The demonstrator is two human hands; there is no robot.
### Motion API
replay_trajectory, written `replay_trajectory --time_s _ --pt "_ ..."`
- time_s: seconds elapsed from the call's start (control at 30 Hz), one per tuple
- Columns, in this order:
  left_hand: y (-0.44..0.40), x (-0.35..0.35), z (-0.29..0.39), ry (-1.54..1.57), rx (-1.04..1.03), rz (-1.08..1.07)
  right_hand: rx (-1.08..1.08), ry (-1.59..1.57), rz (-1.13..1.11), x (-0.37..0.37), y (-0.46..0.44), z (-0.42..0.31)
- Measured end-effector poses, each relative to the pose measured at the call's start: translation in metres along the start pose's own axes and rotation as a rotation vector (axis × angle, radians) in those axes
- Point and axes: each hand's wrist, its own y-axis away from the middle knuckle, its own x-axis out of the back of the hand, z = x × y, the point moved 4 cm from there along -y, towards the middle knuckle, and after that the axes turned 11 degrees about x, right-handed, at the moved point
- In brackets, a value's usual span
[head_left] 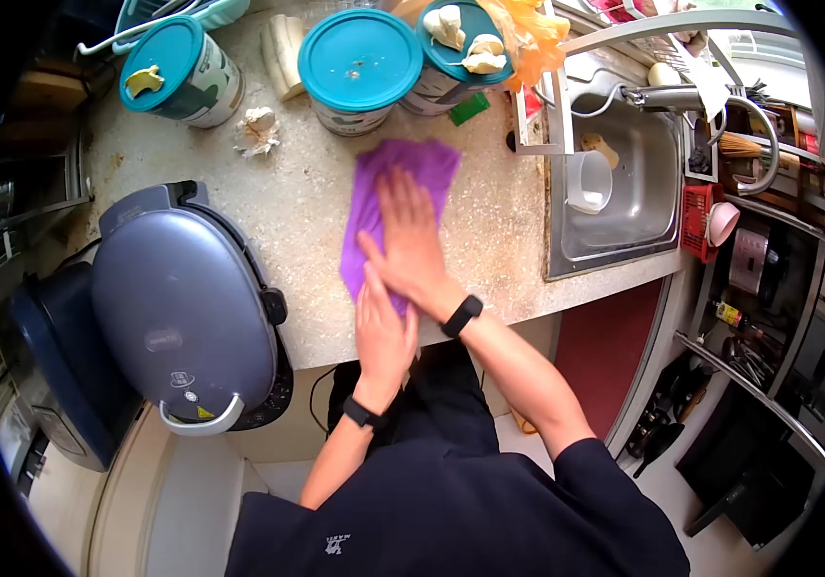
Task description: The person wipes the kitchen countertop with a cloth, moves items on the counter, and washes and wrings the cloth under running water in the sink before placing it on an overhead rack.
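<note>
A purple cloth (374,192) lies spread and creased on the speckled countertop (504,207). My right hand (407,231) rests flat on top of it, fingers stretched out and pointing to the far side. Close to the counter's front edge is my left hand (381,337), its fingers extended and touching the near end of the cloth beside my right wrist. Neither hand is closed around anything. Beyond the cloth stands a can with a teal lid (359,60), bearing a few crumbs.
An electric griddle (181,298) with its lid down sits on the left. Another teal-lidded can (167,62) and garlic (258,127) are at the back left. More garlic (482,55) tops a third can near an orange bag (528,38). The sink (638,212) holds a white container (590,180).
</note>
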Motion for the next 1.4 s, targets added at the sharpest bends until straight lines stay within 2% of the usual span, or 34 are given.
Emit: replay_trajectory --time_s 0.07,0.1,0.17,0.27,0.33,0.43,0.57,0.63,0.73,0.8,0.87,0.93,1.07,1.17,1.3,1.4 --pt "0.040 -0.007 -0.022 -0.028 0.040 -0.013 0.173 -0.095 -0.061 -0.011 0.031 -0.016" --pt "0.048 -0.002 -0.018 -0.079 -0.034 0.033 0.201 -0.106 -0.076 -0.011 0.038 -0.015" --pt "0.052 -0.021 -0.006 -0.078 -0.070 -0.013 0.248 -0.127 -0.132 -0.004 0.060 -0.001" --pt "0.020 -0.049 0.025 -0.062 -0.149 -0.054 -0.013 -0.074 0.002 0.020 0.061 0.054" --pt "-0.020 -0.056 0.055 -0.028 -0.201 -0.065 0.009 -0.046 0.088 0.036 0.027 0.085" --pt "-0.037 -0.056 0.061 -0.017 -0.041 -0.049 -0.024 -0.001 0.151 0.045 0.015 0.079" --pt "0.037 -0.059 0.026 -0.067 -0.102 -0.081 -0.031 -0.038 0.020 0.021 0.080 0.048" --pt "0.039 -0.059 0.035 -0.063 -0.103 -0.084 -0.006 -0.039 -0.019 0.023 0.085 0.048" --pt "-0.018 -0.058 0.051 -0.059 -0.099 -0.054 0.050 -0.043 0.003 0.037 0.030 0.073" --pt "-0.045 -0.052 0.056 -0.034 -0.076 -0.045 0.006 0.058 0.057 0.041 -0.009 0.077" --pt "-0.058 -0.043 0.049 -0.006 -0.049 0.006 0.000 0.109 0.076 0.029 -0.019 0.063" --pt "-0.027 -0.037 0.021 -0.057 0.019 0.020 0.013 0.114 0.058 0.017 -0.009 0.035" --pt "0.038 -0.010 -0.034 -0.082 0.221 0.065 0.282 -0.048 -0.078 -0.025 0.010 -0.040" --pt "0.029 0.002 -0.032 0.004 0.226 0.114 0.439 -0.131 -0.165 -0.033 -0.001 -0.058" --pt "-0.017 0.003 -0.006 0.122 0.144 0.084 0.067 -0.108 -0.013 -0.014 -0.017 -0.018" --pt "-0.028 0.012 -0.009 0.193 0.172 0.126 0.104 -0.012 0.008 -0.020 -0.043 -0.025"
